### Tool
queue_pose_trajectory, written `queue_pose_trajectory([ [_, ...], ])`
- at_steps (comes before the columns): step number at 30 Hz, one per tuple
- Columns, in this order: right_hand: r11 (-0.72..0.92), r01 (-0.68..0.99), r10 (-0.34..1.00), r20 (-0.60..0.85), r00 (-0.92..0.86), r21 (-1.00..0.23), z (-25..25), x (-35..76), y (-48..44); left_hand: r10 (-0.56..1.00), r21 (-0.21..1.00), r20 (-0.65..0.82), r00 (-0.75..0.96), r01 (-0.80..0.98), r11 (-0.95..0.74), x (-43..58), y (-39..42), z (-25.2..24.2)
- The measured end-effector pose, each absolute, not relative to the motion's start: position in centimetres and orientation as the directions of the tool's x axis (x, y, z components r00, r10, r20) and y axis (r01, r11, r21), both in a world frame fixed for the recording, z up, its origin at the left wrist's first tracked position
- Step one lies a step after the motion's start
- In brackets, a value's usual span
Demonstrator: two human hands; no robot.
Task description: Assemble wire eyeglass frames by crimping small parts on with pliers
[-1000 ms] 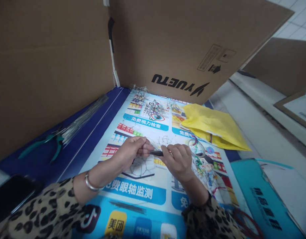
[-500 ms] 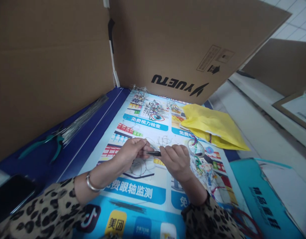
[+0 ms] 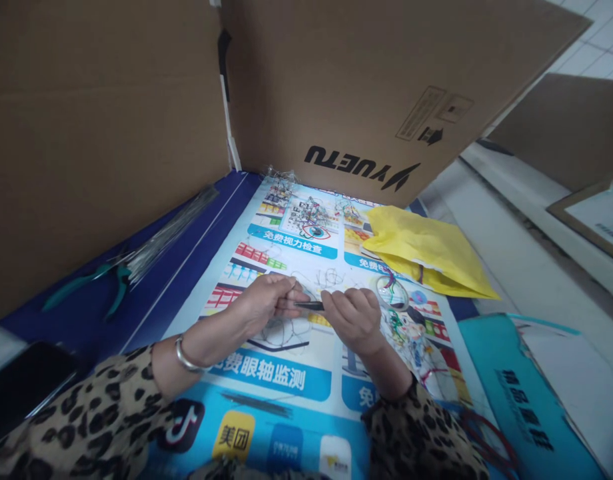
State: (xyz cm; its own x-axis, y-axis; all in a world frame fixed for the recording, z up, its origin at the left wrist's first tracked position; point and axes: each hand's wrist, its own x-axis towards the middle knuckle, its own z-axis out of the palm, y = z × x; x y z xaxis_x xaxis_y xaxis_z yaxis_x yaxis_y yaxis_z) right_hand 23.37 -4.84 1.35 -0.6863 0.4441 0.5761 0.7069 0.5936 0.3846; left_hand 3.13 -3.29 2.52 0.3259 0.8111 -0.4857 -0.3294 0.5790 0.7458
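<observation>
My right hand point(image 3: 354, 320) is wrapped round a black, slim-tipped tool point(image 3: 310, 306); its handle is hidden in the fist, so I cannot tell its kind. The tip points left and reaches the fingers of my left hand point(image 3: 271, 300). Thumb and fingers there are pinched together on a thin wire point(image 3: 306, 285), part of which curves up above the tool. Below the hands, thin loops of wire point(image 3: 281, 333) lie on the printed mat point(image 3: 331, 407). More fine wire point(image 3: 329, 277) is curled just beyond them.
Cardboard walls point(image 3: 336, 87) stand behind and left. Teal-handled pliers point(image 3: 119, 290) and a bundle of straight wires point(image 3: 171, 233) lie left. To the right are a yellow pouch point(image 3: 431, 250), a clear tape roll point(image 3: 392, 293), a teal folder point(image 3: 516, 393) and red cord point(image 3: 486, 440). Tangled wires point(image 3: 311, 217) lie farther back.
The hands keep nearly the same place and hold. The black tool has turned slightly, now lying more level. The whole view has shifted a little.
</observation>
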Motion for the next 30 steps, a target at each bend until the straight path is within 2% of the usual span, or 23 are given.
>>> queue_pose_trajectory([
  [8, 0.592, 0.689, 0.417, 0.573, -0.705, 0.418, 1.5, 23.5, -4.8, 0.795, 0.722, -0.508, 0.333, -0.34, 0.603, 3.2, -3.5, 2.9],
  [15, 0.611, 0.701, 0.49, 0.519, -0.7, 0.368, 1.3, 23.2, -4.8, 0.868, 0.835, -0.396, 0.3, -0.274, 0.476, 3.0, -3.4, 3.4],
  [22, 0.622, 0.744, 0.628, 0.414, -0.66, 0.244, 2.5, 22.1, -5.1, 0.91, 0.931, -0.294, 0.292, -0.128, 0.342, 2.7, -2.8, 3.2],
  [30, 0.602, 0.798, 0.766, 0.265, -0.585, 0.022, 3.1, 21.8, -5.3, 0.923, 0.989, -0.137, 0.36, -0.01, 0.15, 2.3, -2.5, 2.6],
])
